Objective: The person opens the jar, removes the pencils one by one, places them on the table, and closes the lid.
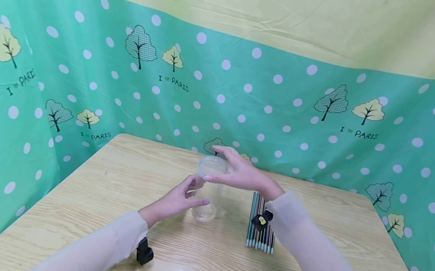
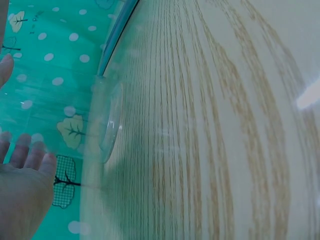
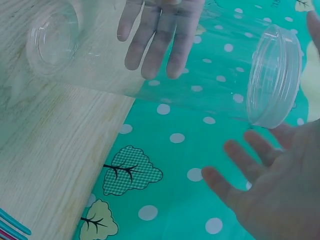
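Observation:
A tall clear jar (image 1: 205, 211) stands upright on the wooden table, its clear lid (image 1: 208, 165) on top. Beside the jar's left side is my left hand (image 1: 179, 196), fingers extended along the far side and thumb toward the front. Those fingers show through the clear wall in the right wrist view; firm contact cannot be told. My right hand (image 1: 243, 173) is at the lid, its fingers (image 3: 250, 160) spread on one side and the thumb on the other, not curled round it. Right of the jar lies a row of pencils (image 1: 252, 218), partly hidden by the right wrist's camera.
The wooden table (image 1: 141, 175) reaches back to a green and yellow patterned curtain (image 1: 247, 87), which also hangs along the left side. Black cameras are strapped to both wrists, the left one (image 1: 144, 253) close above the tabletop.

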{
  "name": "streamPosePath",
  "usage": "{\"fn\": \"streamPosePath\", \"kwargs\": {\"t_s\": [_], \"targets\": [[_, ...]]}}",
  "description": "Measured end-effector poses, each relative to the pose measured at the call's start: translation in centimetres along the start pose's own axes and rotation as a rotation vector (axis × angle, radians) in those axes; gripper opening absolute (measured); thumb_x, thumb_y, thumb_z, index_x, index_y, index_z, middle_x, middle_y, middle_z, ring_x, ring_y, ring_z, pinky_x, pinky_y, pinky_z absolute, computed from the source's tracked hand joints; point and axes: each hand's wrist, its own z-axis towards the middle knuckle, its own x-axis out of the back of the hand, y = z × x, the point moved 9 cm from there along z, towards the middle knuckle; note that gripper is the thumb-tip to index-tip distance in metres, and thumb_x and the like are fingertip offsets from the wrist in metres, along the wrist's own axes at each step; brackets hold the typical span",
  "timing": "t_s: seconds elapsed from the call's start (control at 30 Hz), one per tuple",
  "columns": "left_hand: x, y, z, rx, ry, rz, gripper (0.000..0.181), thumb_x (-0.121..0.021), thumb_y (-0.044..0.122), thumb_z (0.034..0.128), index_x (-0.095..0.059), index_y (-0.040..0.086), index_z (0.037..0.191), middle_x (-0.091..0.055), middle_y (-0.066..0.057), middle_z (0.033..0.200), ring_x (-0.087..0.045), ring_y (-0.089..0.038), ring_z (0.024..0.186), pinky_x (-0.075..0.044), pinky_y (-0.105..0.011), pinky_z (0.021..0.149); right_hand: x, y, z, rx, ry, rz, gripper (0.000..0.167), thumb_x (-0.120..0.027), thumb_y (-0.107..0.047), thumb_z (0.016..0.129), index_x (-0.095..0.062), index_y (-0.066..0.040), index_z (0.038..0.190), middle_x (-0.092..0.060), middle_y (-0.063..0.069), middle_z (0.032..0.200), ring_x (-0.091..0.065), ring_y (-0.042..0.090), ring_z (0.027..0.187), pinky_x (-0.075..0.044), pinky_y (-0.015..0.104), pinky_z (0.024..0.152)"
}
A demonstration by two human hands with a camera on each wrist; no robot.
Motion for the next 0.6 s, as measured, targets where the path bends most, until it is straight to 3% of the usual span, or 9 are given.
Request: {"fn": "streamPosePath", "kwargs": {"t_s": [0.1,0.3,0.6], "targets": [[0.03,0.00,0.00,-0.003,0.003,-0.005,0.074,-0.074,0.025,0.0935,-0.032,0.012,0.152,-0.037,-0.015,0.155,-0.031,-0.031,0.145,-0.026,-0.049,0.120,-0.17,-0.15,-0.17,0.040,-0.063,0.076,0.085,-0.070,-0.050,0.090,-0.027,-0.023,0.159,-0.027,0.002,0.162,-0.026,0.022,0.147,-0.030,0.057,0.115],[0.04,0.14,-0.03,-0.004,0.011,-0.019,0.071,-0.073,0.017,0.0940,-0.033,0.011,0.152,-0.038,-0.017,0.154,-0.032,-0.033,0.144,-0.026,-0.051,0.119,-0.16,-0.64,-0.65,0.122,-0.163,0.169,0.069,-0.065,-0.032,0.096,-0.035,-0.024,0.157,-0.021,-0.003,0.165,-0.020,0.020,0.149,-0.024,0.056,0.118],[0.04,-0.12,0.13,-0.005,0.013,-0.013,0.070,-0.072,0.014,0.0944,-0.032,0.010,0.152,-0.037,-0.018,0.154,-0.032,-0.034,0.144,-0.026,-0.051,0.119,0.16,-0.38,-0.66,0.094,-0.167,0.141,0.070,-0.067,-0.035,0.094,-0.038,-0.019,0.155,-0.034,-0.003,0.159,-0.032,0.023,0.144,-0.029,0.054,0.117]]}}
